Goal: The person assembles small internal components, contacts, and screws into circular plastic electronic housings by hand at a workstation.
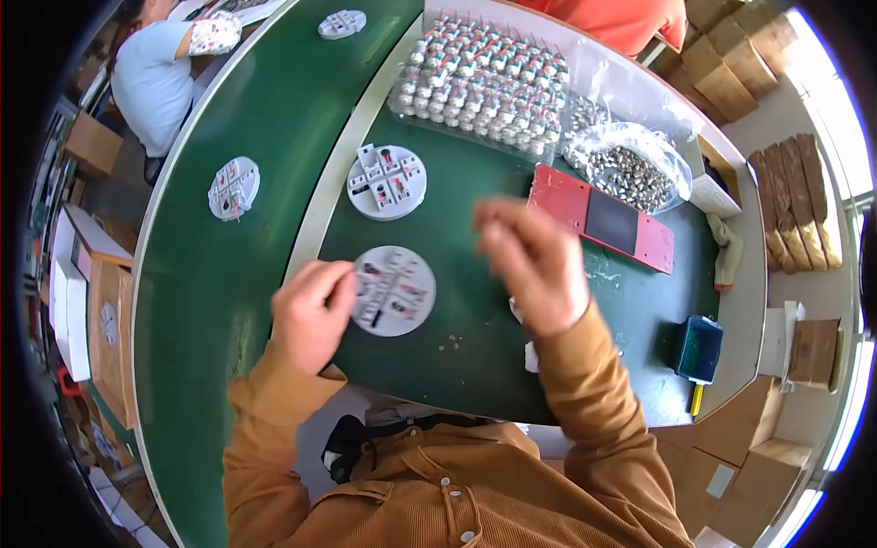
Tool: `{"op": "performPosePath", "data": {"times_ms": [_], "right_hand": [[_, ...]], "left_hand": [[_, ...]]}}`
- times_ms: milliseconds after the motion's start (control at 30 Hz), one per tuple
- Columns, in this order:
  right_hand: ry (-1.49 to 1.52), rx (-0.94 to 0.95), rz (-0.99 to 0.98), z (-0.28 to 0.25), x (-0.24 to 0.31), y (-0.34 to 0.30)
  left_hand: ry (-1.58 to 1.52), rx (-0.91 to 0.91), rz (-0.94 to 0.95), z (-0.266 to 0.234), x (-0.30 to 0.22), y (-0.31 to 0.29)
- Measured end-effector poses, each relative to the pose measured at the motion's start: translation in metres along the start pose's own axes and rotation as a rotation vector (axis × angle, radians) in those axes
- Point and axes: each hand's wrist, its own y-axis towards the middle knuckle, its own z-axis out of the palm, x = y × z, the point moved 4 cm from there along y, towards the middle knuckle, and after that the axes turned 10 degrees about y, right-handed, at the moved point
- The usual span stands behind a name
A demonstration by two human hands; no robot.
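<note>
My left hand is closed, thumb and forefinger pinched at the left edge of a round pale-grey plate. Small black, red and metal parts sit in the plate's moulded slots. To its right, my right hand hangs above the green table, fingers curled and smeared by motion; whether they hold anything does not show. Beyond the left hand's plate lies a second round plate, with raised walls and similar parts. A small white piece shows beside my right sleeve, and another is partly hidden by that hand.
Clear trays of white parts with red wires stand at the back. Near them are a bag of metal parts and a red board with a dark pad. A blue bin sits right. More plates lie on the green strip left.
</note>
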Motion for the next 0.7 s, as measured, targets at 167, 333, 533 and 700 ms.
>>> {"op": "performPosePath", "data": {"times_ms": [167, 333, 533, 700], "right_hand": [[-0.352, -0.080, -0.162, 0.016, 0.000, 0.141], [-0.959, -0.100, 0.342, -0.011, -0.038, 0.142], [-1.334, -0.249, 0.066, -0.169, 0.011, 0.116], [-1.182, 0.116, 0.015, -0.049, -0.026, 0.230]], "left_hand": [[0.004, -0.040, 0.010, -0.002, -0.010, -0.030], [-0.190, -0.055, 0.127, 0.023, -0.057, -0.115], [-0.533, -0.132, 0.338, 0.058, -0.111, -0.110], [-0.348, -0.027, 0.270, 0.045, -0.040, -0.109]]}}
